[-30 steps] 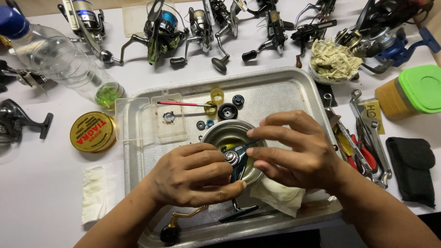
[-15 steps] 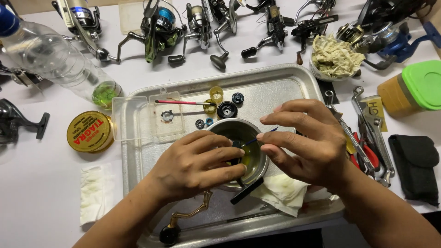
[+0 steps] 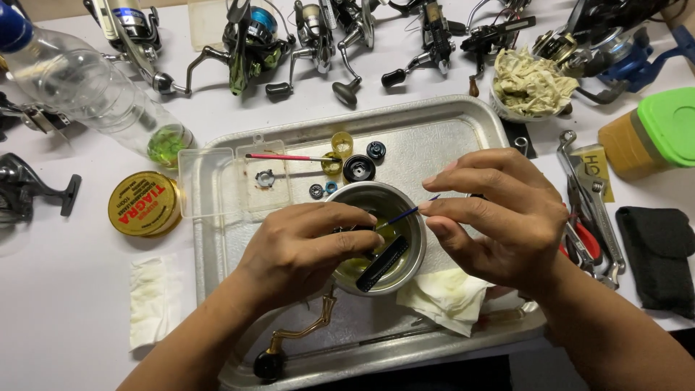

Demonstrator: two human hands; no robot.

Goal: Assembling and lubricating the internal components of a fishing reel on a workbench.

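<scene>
A small round metal bowl (image 3: 405,210) with yellowish liquid stands in the middle of a metal tray (image 3: 463,130). My left hand (image 3: 304,250) hovers over the bowl's left side and pinches a small dark part above the liquid. My right hand (image 3: 499,217) is at the bowl's right rim and holds a thin blue-handled brush (image 3: 405,214) whose tip points at that part. A black flat piece (image 3: 382,263) leans inside the bowl. A gold crank handle with a black knob (image 3: 289,340) lies on the tray below my left hand.
On the tray lie a clear plastic lid (image 3: 217,181), a red-handled brush (image 3: 286,156), small black and blue rings (image 3: 358,168) and a crumpled tissue (image 3: 445,297). Fishing reels (image 3: 250,36) line the table's back edge. A yellow tin (image 3: 145,203), a plastic bottle (image 3: 87,87) and wrenches (image 3: 590,210) surround the tray.
My hands have drawn slightly apart over the bowl. The blue-handled brush now shows between them, and my right hand has shifted to the right.
</scene>
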